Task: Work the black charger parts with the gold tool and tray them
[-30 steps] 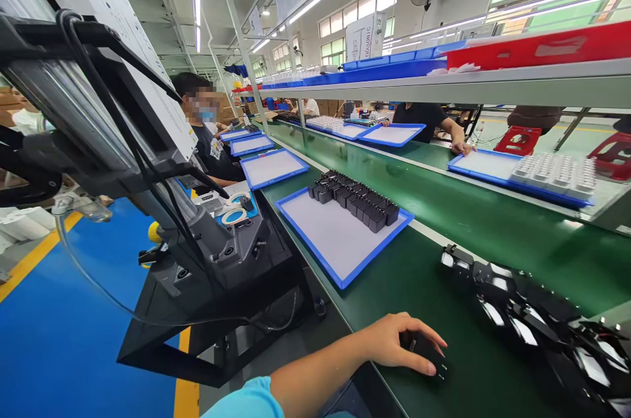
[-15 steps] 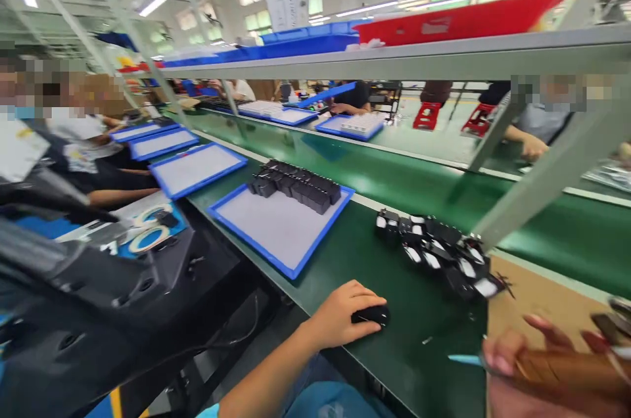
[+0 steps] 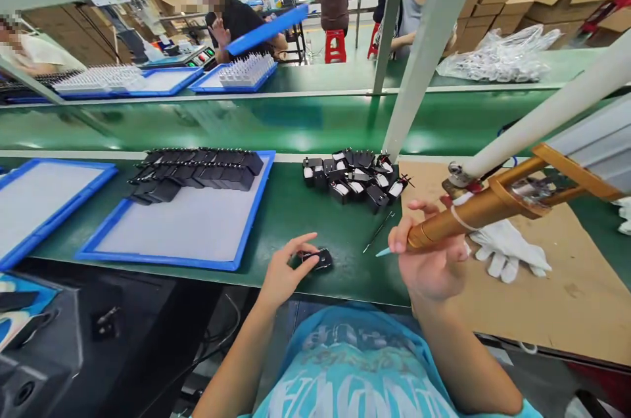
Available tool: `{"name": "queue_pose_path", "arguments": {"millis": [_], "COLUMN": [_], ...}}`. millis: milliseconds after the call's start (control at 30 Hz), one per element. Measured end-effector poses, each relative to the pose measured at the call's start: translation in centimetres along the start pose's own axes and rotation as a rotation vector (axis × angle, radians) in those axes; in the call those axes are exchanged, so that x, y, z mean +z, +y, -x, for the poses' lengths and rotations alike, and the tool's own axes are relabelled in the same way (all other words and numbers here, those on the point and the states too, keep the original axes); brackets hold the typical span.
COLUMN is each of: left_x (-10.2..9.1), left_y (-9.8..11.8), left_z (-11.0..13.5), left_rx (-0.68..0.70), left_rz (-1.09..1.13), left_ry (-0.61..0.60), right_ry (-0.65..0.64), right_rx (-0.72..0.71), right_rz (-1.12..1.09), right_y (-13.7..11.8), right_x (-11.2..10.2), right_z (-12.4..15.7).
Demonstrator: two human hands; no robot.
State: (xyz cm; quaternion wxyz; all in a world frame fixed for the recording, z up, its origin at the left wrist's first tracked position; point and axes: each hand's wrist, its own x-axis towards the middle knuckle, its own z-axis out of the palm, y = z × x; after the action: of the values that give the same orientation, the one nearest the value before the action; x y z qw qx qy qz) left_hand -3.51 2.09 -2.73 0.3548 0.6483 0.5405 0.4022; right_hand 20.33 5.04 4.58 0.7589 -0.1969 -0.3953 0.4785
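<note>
My left hand [image 3: 286,272] rests on the green bench, thumb and fingers closed around a small black plastic case [image 3: 323,259]. Its fine detail is too small to make out. In my right hand [image 3: 434,267] is a gold-coloured dispensing gun [image 3: 463,211], its pale blue nozzle [image 3: 383,252] pointing left and slightly down towards the case, apart from it. Between the hands and farther back lie tweezers [image 3: 378,232]. Behind them sits a cluster of black cases [image 3: 357,175], several showing white patches.
A blue-rimmed tray [image 3: 239,254] at left holds rows of black parts [image 3: 197,168]; another blue-rimmed tray [image 3: 101,175] stands beyond it. Cardboard [image 3: 552,300] under a white glove [image 3: 507,250] covers the right side. A slanted post [image 3: 424,43] rises behind. Co-workers sit across the bench.
The view has swung right and down. My right hand with the dispensing gun now shows fully, its nozzle nearer the case. My left hand still holds the black case on the bench.
</note>
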Motion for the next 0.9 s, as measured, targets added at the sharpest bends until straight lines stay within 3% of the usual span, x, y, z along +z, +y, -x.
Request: {"name": "queue_pose_path", "arguments": {"millis": [67,167,400,600,767,900], "left_x": [0.1,0.6,1.0,0.9,1.3,1.7], "left_y": [0.0,0.2,0.0,0.7,1.2,0.0], "left_z": [-0.3,-0.9,-0.5,0.8,0.7,0.0], "left_rx": [-0.122,-0.180,0.033,0.133,0.110,0.009], "left_rz": [0.098,0.134,-0.093,-0.220,-0.220,-0.047], "left_ry": [0.035,0.059,0.228,0.194,0.172,0.167], "right_ry": [-0.003,0.001,0.021,0.038,0.006,-0.018], "right_rx": [-0.004,0.001,0.020,0.034,0.029,0.018], "right_rz": [-0.003,0.000,0.024,0.043,0.000,-0.011], "right_y": [0.0,-0.1,-0.2,-0.2,-0.2,-0.2], "right_x": [0.0,0.0,0.1,0.4,0.6,0.6], "right_z": [0.0,-0.1,0.0,-0.1,-0.1,0.0]}}
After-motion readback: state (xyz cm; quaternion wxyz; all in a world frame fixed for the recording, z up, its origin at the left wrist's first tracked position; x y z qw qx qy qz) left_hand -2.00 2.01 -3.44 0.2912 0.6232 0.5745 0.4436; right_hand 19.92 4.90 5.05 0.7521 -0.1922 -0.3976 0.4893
